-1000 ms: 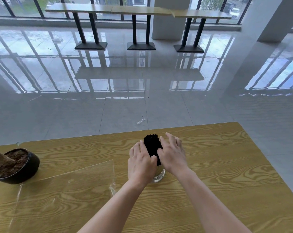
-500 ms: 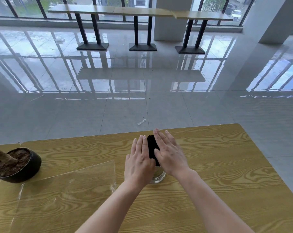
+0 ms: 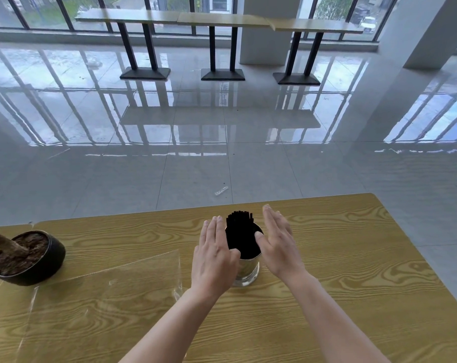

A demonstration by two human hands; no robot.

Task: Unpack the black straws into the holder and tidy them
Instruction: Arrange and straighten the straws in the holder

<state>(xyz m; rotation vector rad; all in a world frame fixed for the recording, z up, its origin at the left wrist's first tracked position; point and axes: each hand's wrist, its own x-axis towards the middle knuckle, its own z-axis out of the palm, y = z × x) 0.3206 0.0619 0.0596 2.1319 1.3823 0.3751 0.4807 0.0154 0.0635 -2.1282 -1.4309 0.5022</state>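
Bright daylight enters through the windows [image 3: 169, 11] beyond the hands; strong glare on the floor [image 3: 222, 132]. Sharp focus; wide-angle edge bending.

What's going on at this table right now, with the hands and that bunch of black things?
A person is tidying a bunch of black straws standing upright in a shiny metal holder on a wooden table. The left hand and right hand are open, flat on either side of the bundle, gripping nothing. The empty clear wrapper lies to the left, near a potted plant.

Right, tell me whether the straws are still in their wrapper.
No: the black straws stand bare in the holder, and the clear wrapper lies flat beside it.
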